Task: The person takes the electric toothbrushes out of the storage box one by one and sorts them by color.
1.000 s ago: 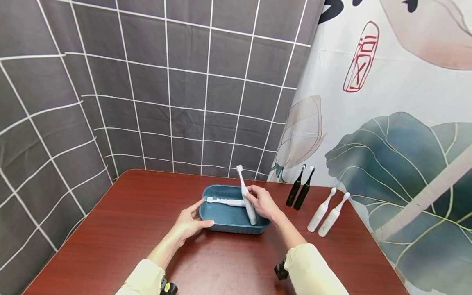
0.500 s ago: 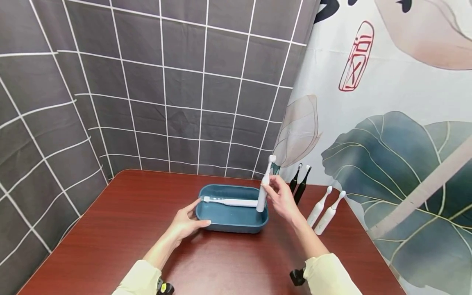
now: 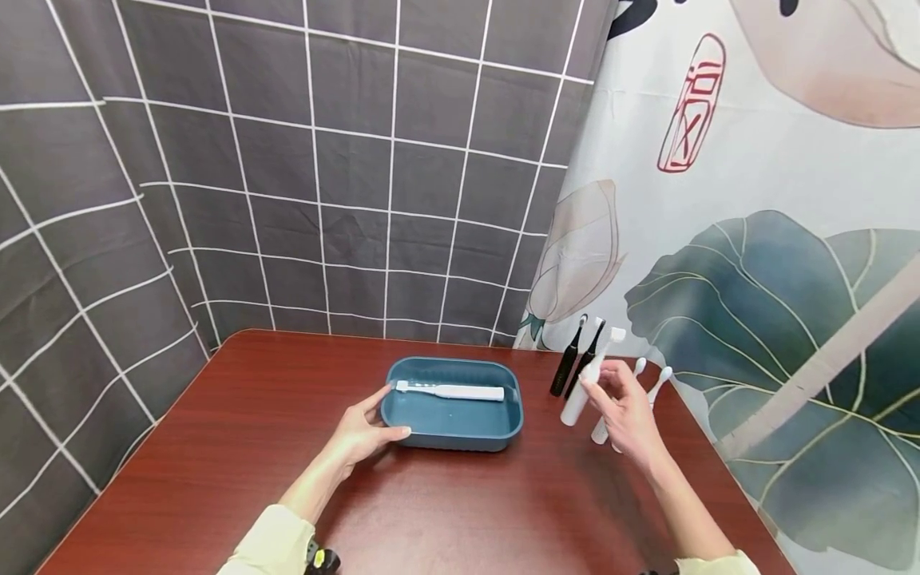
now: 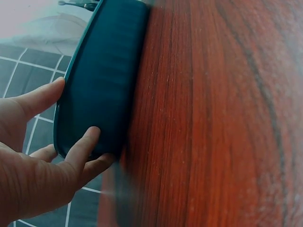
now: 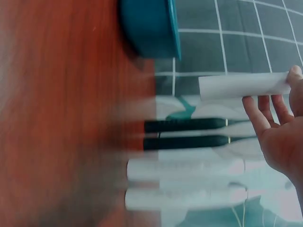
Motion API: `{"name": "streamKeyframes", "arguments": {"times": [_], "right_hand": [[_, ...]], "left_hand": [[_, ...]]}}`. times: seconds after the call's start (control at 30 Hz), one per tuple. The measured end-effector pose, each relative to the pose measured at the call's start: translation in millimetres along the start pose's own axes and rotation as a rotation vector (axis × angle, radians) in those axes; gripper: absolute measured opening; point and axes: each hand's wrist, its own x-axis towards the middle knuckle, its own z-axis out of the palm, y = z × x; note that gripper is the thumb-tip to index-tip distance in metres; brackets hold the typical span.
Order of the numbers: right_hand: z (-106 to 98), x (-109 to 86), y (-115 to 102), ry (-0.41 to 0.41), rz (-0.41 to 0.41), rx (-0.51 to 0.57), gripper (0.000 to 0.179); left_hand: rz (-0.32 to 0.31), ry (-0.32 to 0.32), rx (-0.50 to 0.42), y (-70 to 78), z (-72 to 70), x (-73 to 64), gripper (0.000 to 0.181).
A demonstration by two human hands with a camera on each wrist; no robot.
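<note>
A white electric toothbrush [image 3: 591,382] stands nearly upright, tilted, above the table at the right. My right hand [image 3: 627,411] pinches its handle between thumb and fingers; the brush head points up. In the right wrist view this handle [image 5: 227,86] is clear of the table. My left hand [image 3: 362,435] holds the left end of a blue rectangular basin [image 3: 460,442], thumb at the front side and fingers round the end. In the left wrist view the fingertips press the basin's outer wall [image 4: 104,71]. Inside the basin lies a second white electric toothbrush [image 3: 469,392].
Two black electric toothbrushes [image 3: 564,370] stand behind the held one. Two white ones [image 5: 184,169] are partly hidden by my right hand in the head view. The reddish-brown wooden table [image 3: 287,383] meets a grey checked curtain [image 3: 352,239] at the back.
My right hand has lifted the white toothbrush out of the basin and carried it right, to near the standing toothbrushes. My left hand stays on the basin's left end.
</note>
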Motion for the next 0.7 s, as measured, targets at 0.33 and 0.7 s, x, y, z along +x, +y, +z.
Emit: {"name": "streamKeyframes", "arguments": {"times": [0.33, 0.7], "right_hand": [[-55, -34.5, 18, 0.065, 0.011, -0.096, 0.028], [-97, -55.1, 54, 0.133, 0.091, -0.214, 0.031]], "left_hand": [[0.001, -0.004, -0.004, 0.2, -1.4, -0.3, 0.091], [0.011, -0.007, -0.022, -1.3, -0.3, 1.0, 0.090]]}}
